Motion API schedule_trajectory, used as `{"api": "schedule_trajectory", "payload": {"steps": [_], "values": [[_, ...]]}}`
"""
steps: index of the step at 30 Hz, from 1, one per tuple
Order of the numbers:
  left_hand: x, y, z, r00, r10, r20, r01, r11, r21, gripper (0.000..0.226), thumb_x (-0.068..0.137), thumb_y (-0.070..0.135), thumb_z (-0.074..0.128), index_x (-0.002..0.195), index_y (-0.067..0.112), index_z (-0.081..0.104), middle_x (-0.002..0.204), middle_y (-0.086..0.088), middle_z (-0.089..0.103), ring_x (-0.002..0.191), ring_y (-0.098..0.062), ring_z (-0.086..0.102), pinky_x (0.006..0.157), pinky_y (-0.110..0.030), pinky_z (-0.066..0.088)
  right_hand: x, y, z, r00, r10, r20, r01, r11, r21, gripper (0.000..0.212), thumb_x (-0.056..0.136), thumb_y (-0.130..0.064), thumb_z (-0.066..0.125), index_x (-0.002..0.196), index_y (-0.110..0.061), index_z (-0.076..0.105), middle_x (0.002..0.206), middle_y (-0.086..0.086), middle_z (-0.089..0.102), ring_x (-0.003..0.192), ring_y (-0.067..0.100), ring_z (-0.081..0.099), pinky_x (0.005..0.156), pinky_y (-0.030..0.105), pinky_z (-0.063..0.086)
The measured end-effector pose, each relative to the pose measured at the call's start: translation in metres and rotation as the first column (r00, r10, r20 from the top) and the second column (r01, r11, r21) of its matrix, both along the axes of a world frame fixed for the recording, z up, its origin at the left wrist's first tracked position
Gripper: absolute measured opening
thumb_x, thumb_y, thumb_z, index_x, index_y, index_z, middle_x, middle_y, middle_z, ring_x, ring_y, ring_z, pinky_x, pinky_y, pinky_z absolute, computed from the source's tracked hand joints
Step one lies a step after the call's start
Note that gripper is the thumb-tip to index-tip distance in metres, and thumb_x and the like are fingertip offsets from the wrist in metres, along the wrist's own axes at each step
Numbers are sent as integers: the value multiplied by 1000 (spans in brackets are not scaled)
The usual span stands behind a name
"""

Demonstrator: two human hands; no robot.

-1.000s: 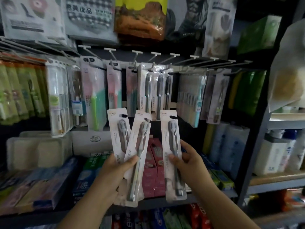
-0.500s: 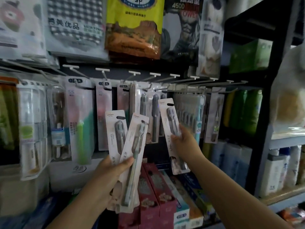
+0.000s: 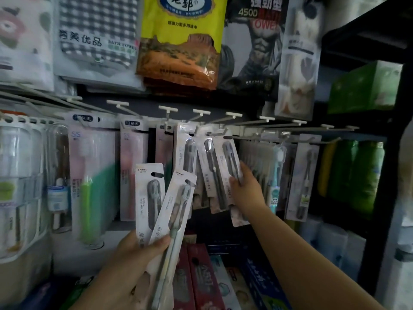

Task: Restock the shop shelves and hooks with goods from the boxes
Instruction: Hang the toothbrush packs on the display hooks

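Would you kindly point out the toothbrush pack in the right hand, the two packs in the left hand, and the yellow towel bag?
right-hand toothbrush pack (image 3: pixel 225 157): head view, upper card beside the bristles.
left-hand toothbrush packs (image 3: pixel 147 198): head view, rear pack's card face.
yellow towel bag (image 3: pixel 181 30): head view, its yellow front.

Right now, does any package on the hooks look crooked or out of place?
Yes. The toothbrush pack that the right hand grips hangs tilted at the hook, its top leaning left. The hung toothbrush pack beside it is tilted too.
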State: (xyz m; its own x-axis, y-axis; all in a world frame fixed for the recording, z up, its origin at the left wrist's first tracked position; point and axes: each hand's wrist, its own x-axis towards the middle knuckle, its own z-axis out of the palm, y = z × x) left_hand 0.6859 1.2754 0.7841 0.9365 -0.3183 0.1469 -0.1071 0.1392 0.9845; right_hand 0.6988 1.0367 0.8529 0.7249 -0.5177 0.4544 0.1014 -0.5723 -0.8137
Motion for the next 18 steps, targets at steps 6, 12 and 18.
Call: {"api": "schedule_trajectory", "payload": {"steps": [6, 12, 18], "values": [[4, -4, -3, 998, 56, 5, -56, 998, -42, 28, 73, 18, 80, 99, 22, 70, 91, 4, 76, 95, -20, 69, 90, -39, 49, 12, -2, -12, 995, 11, 98, -18, 997, 74, 53, 103, -20, 40, 151, -34, 21, 150, -4, 39, 132, 21, 42, 90, 22, 32], [-1, -8, -3, 999, 46, 1, -46, 998, -52, 24, 80, 14, 70, 103, 23, 69, 93, 5, 76, 97, -19, 68, 95, -40, 48, 28, -9, -16, 994, 6, 112, -25, 985, 171, 55, 104, -23, 37, 153, -34, 14, 158, -6, 25, 139, 21, 35, 93, 24, 32], [-2, -14, -4, 1000, 4, 17, -2, 994, -106, 50, 63, 36, 86, 107, 21, 69, 99, 0, 75, 100, -21, 69, 98, -42, 47, 51, -12, -14, 999, 24, 46, -31, 987, 158, 55, 104, -23, 34, 153, -29, 11, 158, 1, 25, 140, 25, 33, 107, 32, 30]]}}
